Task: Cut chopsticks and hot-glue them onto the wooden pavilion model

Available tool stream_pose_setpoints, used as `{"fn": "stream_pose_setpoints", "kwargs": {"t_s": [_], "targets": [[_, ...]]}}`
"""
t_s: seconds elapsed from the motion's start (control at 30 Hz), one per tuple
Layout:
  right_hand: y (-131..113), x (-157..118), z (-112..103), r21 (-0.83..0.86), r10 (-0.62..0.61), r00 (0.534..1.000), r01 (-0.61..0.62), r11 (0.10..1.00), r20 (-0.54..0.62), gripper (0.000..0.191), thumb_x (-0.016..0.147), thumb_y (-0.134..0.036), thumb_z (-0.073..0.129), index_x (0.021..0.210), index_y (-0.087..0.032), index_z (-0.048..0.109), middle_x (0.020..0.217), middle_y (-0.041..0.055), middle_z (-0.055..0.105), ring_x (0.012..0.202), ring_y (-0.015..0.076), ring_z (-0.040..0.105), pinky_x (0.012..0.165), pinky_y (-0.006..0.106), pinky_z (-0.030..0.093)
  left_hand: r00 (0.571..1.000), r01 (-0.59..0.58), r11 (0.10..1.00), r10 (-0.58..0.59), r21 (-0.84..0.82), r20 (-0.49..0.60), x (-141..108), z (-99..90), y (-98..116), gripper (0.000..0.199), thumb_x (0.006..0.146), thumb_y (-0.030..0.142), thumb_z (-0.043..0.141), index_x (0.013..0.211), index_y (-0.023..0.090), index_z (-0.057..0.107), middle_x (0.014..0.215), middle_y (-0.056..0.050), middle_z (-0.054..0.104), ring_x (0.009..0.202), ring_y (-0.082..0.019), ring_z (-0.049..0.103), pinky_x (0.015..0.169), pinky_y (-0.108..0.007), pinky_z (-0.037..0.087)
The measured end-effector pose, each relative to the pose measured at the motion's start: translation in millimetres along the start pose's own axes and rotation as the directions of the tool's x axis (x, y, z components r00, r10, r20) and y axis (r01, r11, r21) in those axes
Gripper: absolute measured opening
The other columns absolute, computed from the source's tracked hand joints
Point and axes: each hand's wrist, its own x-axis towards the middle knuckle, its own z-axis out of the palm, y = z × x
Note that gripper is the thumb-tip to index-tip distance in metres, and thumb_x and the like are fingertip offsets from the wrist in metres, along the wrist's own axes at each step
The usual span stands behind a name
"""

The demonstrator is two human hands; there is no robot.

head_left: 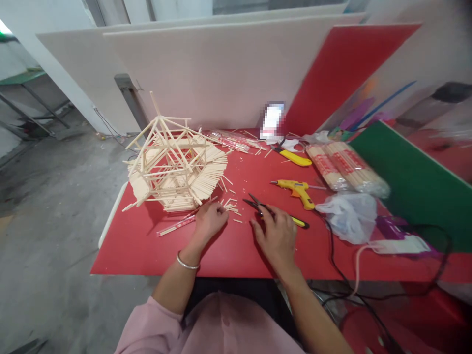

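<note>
My left hand (211, 219), with a silver bangle at the wrist, has its fingers curled together beside a small pile of cut stick pieces (230, 206); what they hold, if anything, is too small to name. Over the handles of dark scissors (254, 202) lies my right hand (276, 231), fingers apart and bent, touching them. A yellow-handled cutter (300, 222) sticks out beyond its fingertips. Left of centre stands a pavilion-like frame (173, 167) of pale sticks with a fanned skirt. A wrapped packet of sticks (177, 227) lies in front of it.
A yellow glue gun (297, 189) and a yellow cutter (296, 158) lie on the red table (228, 255). Stick bundles (346, 167), a plastic bag (348, 216), black cables (332, 250) and a green board (413, 182) occupy the right. A lit phone (272, 120) stands at the back.
</note>
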Motion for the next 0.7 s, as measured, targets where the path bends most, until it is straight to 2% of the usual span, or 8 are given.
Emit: {"fn": "stream_pose_setpoints", "kwargs": {"t_s": [0.07,0.13,0.27,0.43,0.53,0.6,0.63,0.7], "targets": [[10.5,-1.6,0.8,-0.098,0.038,0.998,-0.034,0.995,0.041,0.047,0.091,-0.044,0.053,0.125,-0.012,0.06,0.124,0.0236,0.059,0.112,0.0362,0.053,0.09,0.054,0.043,0.999,-0.025,0.987,0.021,0.16,0.024,-1.6,-0.7,2.5,0.014,0.071,0.02,0.064,0.057,0.022,0.062,0.06,-0.001,0.061,0.068,-0.019,0.058,0.064,-0.028,0.039],[18.8,-1.9,-0.2,-0.154,0.051,0.996,-0.039,0.987,0.076,0.05,0.091,-0.046,0.052,0.125,-0.011,0.06,0.125,0.0245,0.059,0.111,0.0367,0.053,0.087,0.053,0.043,0.999,-0.023,0.973,0.014,0.231,0.042,-2.3,-0.6,4.1,0.014,0.071,0.021,0.063,0.058,0.022,0.064,0.062,-0.002,0.064,0.068,-0.02,0.059,0.065,-0.028,0.039],[25.3,3.4,-4.8,-0.203,0.036,0.989,-0.007,0.979,0.141,0.042,0.091,-0.044,0.052,0.116,-0.013,0.065,0.118,0.0218,0.064,0.098,0.0322,0.056,0.077,0.044,0.044,0.999,-0.029,0.948,0.017,0.317,0.041,-1.8,0.9,3.6,0.016,0.073,0.023,0.063,0.057,0.021,0.065,0.063,-0.004,0.066,0.069,-0.021,0.06,0.066,-0.029,0.039],[20.1,11.7,-4.1,-0.223,0.14,0.977,-0.102,0.969,0.161,0.047,0.088,-0.048,0.059,0.116,-0.011,0.066,0.111,0.0226,0.066,0.093,0.0337,0.055,0.069,0.041,0.04,0.998,-0.048,0.923,0.032,0.383,0.047,-3.2,4.2,3.1,0.016,0.076,0.023,0.061,0.061,0.021,0.067,0.066,-0.007,0.068,0.07,-0.022,0.061,0.067,-0.029,0.039],[15.3,13.6,-1.9,-0.196,0.162,0.977,-0.134,0.971,0.136,0.045,0.088,-0.045,0.06,0.117,-0.012,0.066,0.12,0.0235,0.063,0.099,0.0349,0.055,0.074,0.043,0.041,0.998,-0.061,0.916,0.043,0.397,0.053,-5.1,4.7,4.6,0.016,0.077,0.023,0.06,0.062,0.02,0.066,0.069,-0.008,0.068,0.072,-0.022,0.061,0.069,-0.03,0.039],[10.4,17.2,-1.3,-0.127,0.129,0.987,-0.116,0.985,0.1,0.04,0.089,-0.042,0.059,0.117,-0.015,0.066,0.125,0.0211,0.062,0.104,0.0344,0.056,0.078,0.044,0.041,0.997,-0.077,0.924,0.067,0.374,0.041,-5.9,3.9,6.0,0.017,0.078,0.022,0.06,0.062,0.02,0.064,0.069,-0.007,0.067,0.072,-0.022,0.06,0.07,-0.03,0.04],[7.0,20.8,-1.1,-0.074,0.105,0.99,-0.098,0.992,0.096,0.036,0.09,-0.04,0.057,0.116,-0.016,0.067,0.123,0.019,0.064,0.104,0.033,0.057,0.079,0.043,0.042,0.996,-0.092,0.933,0.086,0.347,0.033,-6.0,3.2,6.6,0.017,0.078,0.022,0.059,0.062,0.02,0.063,0.07,-0.006,0.067,0.073,-0.021,0.06,0.07,-0.03,0.04],[-2.3,32.2,-0.5,0.023,0.072,0.983,-0.077,0.997,0.169,0.03,0.092,-0.035,0.053,0.111,-0.018,0.069,0.112,0.0144,0.07,0.097,0.029,0.061,0.079,0.04,0.043,0.991,-0.133,0.954,0.134,0.269,0.015,-5.3,1.5,7.4,0.016,0.08,0.021,0.058,0.065,0.02,0.062,0.073,-0.005,0.066,0.073,-0.02,0.059,0.072,-0.029,0.041]]}}
